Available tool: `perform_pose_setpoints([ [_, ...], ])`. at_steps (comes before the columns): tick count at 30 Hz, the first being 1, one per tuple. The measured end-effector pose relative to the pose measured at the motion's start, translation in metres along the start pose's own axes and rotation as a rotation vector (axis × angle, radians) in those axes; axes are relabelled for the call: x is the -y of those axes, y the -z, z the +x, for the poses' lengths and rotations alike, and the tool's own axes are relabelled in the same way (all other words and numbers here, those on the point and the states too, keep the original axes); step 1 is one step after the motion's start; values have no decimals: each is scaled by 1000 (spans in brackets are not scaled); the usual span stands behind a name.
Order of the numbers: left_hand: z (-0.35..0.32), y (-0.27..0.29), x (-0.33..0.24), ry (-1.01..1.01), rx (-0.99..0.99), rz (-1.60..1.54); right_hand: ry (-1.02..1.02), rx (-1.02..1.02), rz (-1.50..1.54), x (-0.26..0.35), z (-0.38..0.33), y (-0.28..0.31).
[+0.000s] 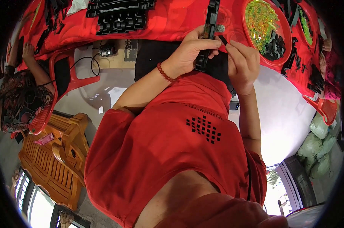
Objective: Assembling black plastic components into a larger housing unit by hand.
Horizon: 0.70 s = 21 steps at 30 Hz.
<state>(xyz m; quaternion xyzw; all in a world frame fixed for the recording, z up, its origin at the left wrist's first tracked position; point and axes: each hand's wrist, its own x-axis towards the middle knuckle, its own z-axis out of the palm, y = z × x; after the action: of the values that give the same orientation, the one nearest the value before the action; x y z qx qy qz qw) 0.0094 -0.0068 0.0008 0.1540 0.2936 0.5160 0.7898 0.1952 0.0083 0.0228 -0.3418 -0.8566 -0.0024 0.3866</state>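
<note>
My left hand point(191, 50), with a red bead bracelet on its wrist, is wrapped around a long black plastic strip-like part point(210, 23). That part runs from the table edge back toward my lap. Close beside it, my right hand point(243, 62) pinches a small flat black piece point(222, 39) between thumb and fingers. The small piece is near my left thumb; whether it touches the long part I cannot tell. To the right, a round red tray point(288, 51) holds many yellow-green clear pieces point(260, 22) and a heap of small black pieces point(275, 47).
Several black ribbed parts point(120, 17) lie on the red tablecloth point(172, 21) at the far left. A second red tray point(312, 38) and loose black pieces point(299, 62) are at the right. Another person point(26, 93) sits at the left on a red chair point(71, 81).
</note>
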Motion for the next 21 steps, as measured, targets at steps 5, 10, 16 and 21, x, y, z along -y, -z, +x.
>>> perform_pose_setpoints([
  [5, 1, 3, 3, -14, 8, 3, 90, 7, -45, 1, -4, 0],
  [10, 1, 2, 3, -35, 17, 20, 86, -6, -26, 2, -4, -1],
  [16, 3, 5, 5, -49, 22, 99, -251, -17, 148, 4, -1, 1],
  [21, 6, 13, 7, 49, 121, -64, -746, -83, 641, 14, 16, 8],
])
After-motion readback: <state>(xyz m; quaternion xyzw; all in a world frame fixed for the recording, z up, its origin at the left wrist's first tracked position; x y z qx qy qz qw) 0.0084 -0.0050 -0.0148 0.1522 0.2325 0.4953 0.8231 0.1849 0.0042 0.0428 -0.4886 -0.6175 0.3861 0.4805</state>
